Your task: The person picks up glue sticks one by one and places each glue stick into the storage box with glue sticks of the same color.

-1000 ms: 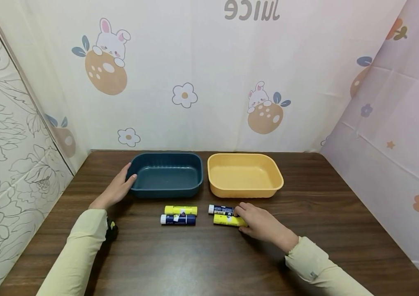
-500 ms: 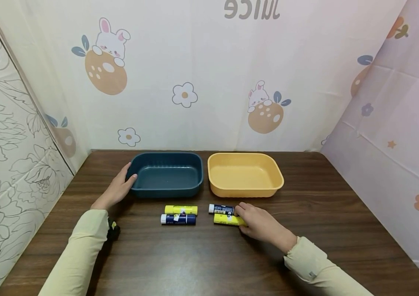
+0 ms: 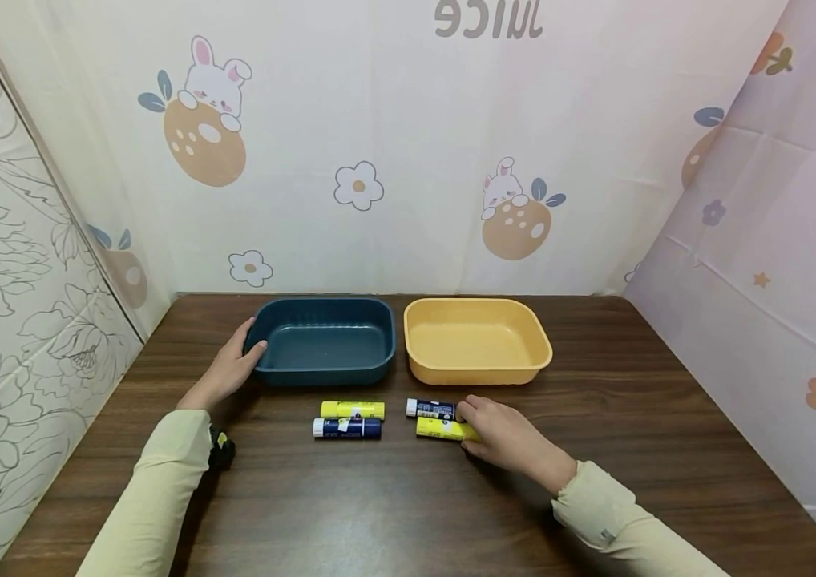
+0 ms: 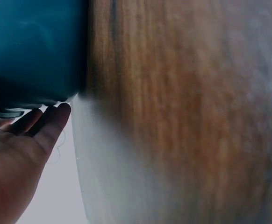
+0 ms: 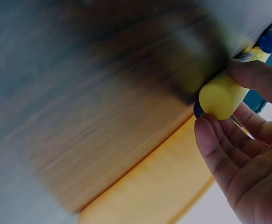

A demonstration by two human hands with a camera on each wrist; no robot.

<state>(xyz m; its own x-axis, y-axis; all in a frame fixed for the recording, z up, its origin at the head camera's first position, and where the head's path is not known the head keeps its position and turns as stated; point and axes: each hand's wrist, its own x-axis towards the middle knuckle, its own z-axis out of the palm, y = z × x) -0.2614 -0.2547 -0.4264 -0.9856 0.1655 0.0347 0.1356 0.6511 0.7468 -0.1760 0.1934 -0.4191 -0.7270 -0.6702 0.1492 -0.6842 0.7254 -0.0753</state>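
At the left end of the dark teal plastic basin, my left hand holds the wall, thumb over the rim and fingers along the outside. The left wrist view has those fingers straight against the basin's side. My right hand pinches the right ends of two sticks lying side by side, a yellow glue stick and a navy glue stick with a white end. In the right wrist view the thumb lies on the yellow stick, fingers across from it; the navy one is mostly hidden behind.
A yellow basin stands right of the teal one. Another yellow glue stick and navy glue stick lie in front of the teal basin. All are on a dark wooden table, with a printed curtain behind.
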